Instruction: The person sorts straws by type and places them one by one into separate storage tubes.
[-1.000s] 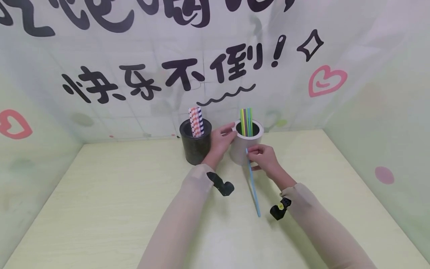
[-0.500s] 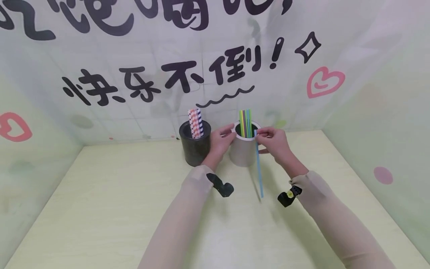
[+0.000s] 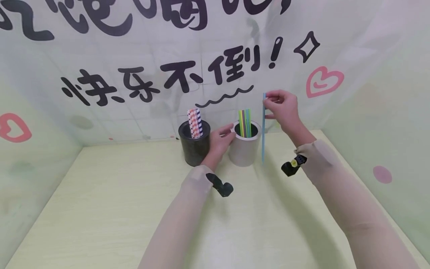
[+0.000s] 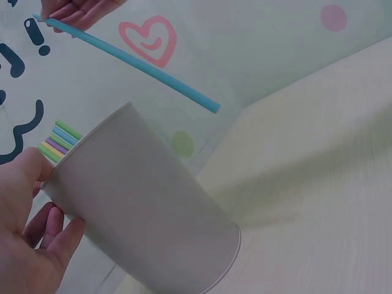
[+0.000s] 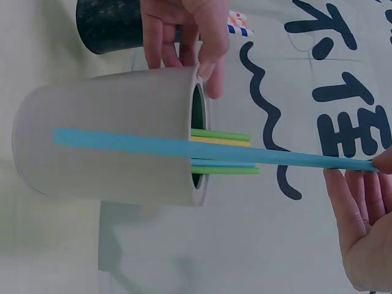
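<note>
My right hand (image 3: 283, 110) pinches a light blue drinking straw (image 3: 263, 134) near its top end. The straw hangs almost upright just right of the light grey cup (image 3: 242, 153), its lower end in the air beside the cup in the left wrist view. My left hand (image 3: 221, 142) holds the cup at its left side near the rim, thumb in front and forefinger toward the back. Several coloured straws (image 3: 244, 123), green, yellow, purple and blue, stand inside that cup. In the right wrist view, the blue straw (image 5: 184, 147) crosses in front of the cup.
A black cup (image 3: 195, 151) with several patterned paper straws (image 3: 195, 123) stands just left of my left hand. Behind both cups is a white backdrop (image 3: 151, 123) with black lettering and hearts. The pale wooden table (image 3: 117, 209) stretches out in front.
My right hand has risen, carrying the blue straw up and slightly right, from in front of the grey cup to beside it. The left hand and both cups have stayed put.
</note>
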### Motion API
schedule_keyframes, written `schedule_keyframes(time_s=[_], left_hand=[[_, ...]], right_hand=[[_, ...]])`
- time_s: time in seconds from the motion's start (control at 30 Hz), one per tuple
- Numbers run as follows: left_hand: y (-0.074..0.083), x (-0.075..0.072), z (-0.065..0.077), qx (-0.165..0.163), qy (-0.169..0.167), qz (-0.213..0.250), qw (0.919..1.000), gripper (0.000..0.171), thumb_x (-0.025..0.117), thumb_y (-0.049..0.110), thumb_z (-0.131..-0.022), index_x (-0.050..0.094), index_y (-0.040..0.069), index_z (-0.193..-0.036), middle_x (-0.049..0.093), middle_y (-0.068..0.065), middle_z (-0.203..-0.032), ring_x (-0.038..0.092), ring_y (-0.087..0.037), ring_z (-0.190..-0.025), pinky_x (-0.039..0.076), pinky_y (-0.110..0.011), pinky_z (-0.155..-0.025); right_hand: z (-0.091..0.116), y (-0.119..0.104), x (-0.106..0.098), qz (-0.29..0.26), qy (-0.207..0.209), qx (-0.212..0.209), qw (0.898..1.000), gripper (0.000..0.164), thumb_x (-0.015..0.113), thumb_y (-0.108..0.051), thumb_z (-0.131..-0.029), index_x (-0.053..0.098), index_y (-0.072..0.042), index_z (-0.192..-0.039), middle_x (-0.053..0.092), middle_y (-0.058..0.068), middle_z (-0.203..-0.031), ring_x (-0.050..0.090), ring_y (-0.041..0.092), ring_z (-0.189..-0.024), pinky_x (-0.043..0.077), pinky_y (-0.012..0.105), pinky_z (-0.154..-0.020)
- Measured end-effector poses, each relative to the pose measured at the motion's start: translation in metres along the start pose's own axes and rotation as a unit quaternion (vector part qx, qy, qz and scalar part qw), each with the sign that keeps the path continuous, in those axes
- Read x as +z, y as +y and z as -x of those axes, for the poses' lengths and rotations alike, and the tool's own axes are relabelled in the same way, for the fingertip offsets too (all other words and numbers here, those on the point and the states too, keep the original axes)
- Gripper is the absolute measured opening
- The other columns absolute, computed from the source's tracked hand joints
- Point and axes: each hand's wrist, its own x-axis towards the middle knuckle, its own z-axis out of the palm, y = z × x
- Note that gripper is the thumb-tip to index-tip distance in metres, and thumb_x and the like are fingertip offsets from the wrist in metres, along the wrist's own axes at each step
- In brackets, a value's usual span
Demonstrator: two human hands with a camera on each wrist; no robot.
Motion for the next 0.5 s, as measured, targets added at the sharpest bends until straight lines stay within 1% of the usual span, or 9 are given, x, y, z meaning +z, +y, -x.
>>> schedule_keyframes(time_s=[0.17,0.27,0.37,0.5], left_hand=[[0.001,-0.001,0.0,0.003,0.004,0.0,1.0,0.036,0.063,0.009,-0.083,0.062,0.012,-0.119,0.056,-0.009,-0.118,0.055,-0.017,-0.104,0.052,-0.02,-0.078],[0.0,-0.001,-0.001,0.013,0.001,0.006,0.9999,0.037,0.063,0.007,-0.083,0.062,0.01,-0.119,0.057,-0.011,-0.117,0.055,-0.018,-0.104,0.052,-0.02,-0.077],[-0.002,-0.002,-0.001,0.021,-0.005,0.008,0.9997,0.037,0.063,0.007,-0.083,0.062,0.009,-0.12,0.056,-0.012,-0.117,0.054,-0.019,-0.104,0.052,-0.021,-0.078],[-0.002,-0.001,-0.002,0.022,-0.01,0.006,0.9997,0.037,0.063,0.008,-0.083,0.061,0.009,-0.12,0.056,-0.011,-0.117,0.054,-0.019,-0.105,0.052,-0.021,-0.078]], right_hand=[[-0.015,-0.018,0.002,-0.022,0.02,-0.02,0.999,0.019,0.061,-0.008,-0.084,0.061,-0.001,-0.101,0.057,0.006,-0.084,0.059,0.015,-0.074,0.056,0.029,-0.058],[-0.022,-0.03,0.003,-0.053,0.03,-0.03,0.998,0.016,0.062,-0.006,-0.082,0.062,-0.002,-0.098,0.056,0.007,-0.082,0.058,0.015,-0.071,0.056,0.029,-0.056],[-0.027,-0.04,0.005,-0.071,0.037,-0.043,0.996,0.014,0.063,-0.006,-0.082,0.062,-0.002,-0.096,0.055,0.007,-0.081,0.058,0.016,-0.07,0.055,0.029,-0.055],[-0.033,-0.046,0.006,-0.062,0.041,-0.061,0.995,0.015,0.063,-0.007,-0.082,0.062,-0.003,-0.097,0.056,0.007,-0.083,0.058,0.016,-0.073,0.055,0.027,-0.057]])
